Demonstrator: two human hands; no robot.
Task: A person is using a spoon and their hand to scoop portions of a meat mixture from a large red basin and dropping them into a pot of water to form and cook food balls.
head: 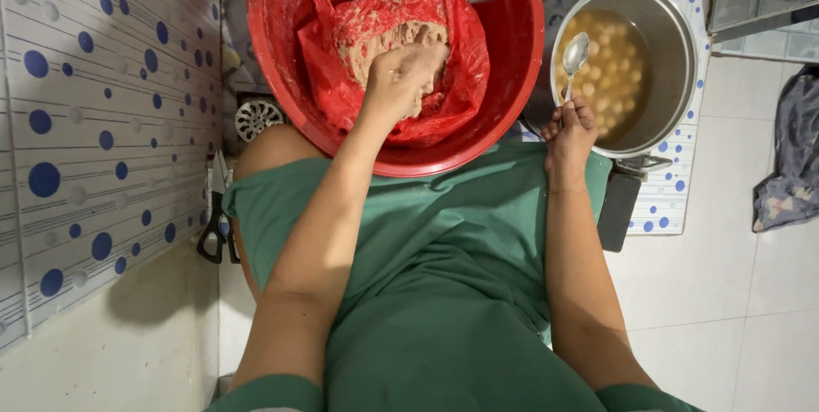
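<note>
A portion of brown dough is being gathered by the left hand, closed into it inside the red bag in the red basin, while a spoon is gripped by the right hand at three o'clock over the steel pot; the portion probably has to be lifted out and carried that way.

Scissors are lying on the floor at nine o'clock from my lap, under the blue-dotted wall. A round drain is sitting at eleven. A dark cloth is lying crumpled at three o'clock.
</note>
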